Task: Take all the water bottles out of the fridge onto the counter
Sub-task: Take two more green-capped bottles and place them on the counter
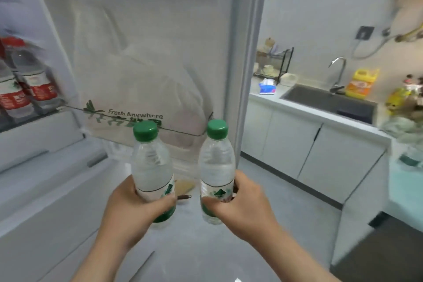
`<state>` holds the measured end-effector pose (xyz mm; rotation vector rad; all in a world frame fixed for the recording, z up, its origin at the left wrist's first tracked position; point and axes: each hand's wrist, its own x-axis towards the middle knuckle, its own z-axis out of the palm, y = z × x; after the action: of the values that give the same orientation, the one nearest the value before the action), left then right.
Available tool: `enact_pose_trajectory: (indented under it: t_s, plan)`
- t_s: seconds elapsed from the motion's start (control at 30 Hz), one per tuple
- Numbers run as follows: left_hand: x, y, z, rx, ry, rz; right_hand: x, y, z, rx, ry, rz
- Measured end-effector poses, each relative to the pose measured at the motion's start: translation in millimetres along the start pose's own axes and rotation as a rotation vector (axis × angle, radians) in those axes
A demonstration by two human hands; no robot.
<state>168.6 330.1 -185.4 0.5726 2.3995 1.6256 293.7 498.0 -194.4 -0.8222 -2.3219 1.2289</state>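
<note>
We look through one head-worn camera, forward and down, close above the left hand (135,204) and right hand (243,201), facing the open fridge door (160,7), with the counter (297,109) farther off to the right.

A home kitchen: open fridge door (146,57), white counter (304,111), sink (329,103), tap (338,73).

A plain white wall (320,7) runs behind a white table (263,96) with pale flat-fronted cabinets (290,144) below. A dark sink (327,101) is set into it, with a curved metal tap (338,71) and a yellow jug (361,83) behind. A black wire dish rack (274,64) stands in the corner. A grey socket (365,32) sits on the wall. The floor (274,201) is pale grey, evenly lit.
</note>
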Motion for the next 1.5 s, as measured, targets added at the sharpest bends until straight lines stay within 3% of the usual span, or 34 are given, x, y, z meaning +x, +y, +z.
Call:
enact_pose_trajectory:
  t_s: [0.53,0.93,1.5]
  plan:
    - [-58.2,135.0,286.3,-0.028,-0.410,0.220,-65.5,150.5,-259.3,0.008,0.467,0.252]
    - [-101.5,214.0,482.1,-0.090,-0.733,0.253,-96.1,249.0,-414.2,-0.037,0.773,0.391]
    - [11.7,263.4,752.4,-0.016,-0.971,0.351,53.0,390.5,-553.2,0.006,0.914,0.587]
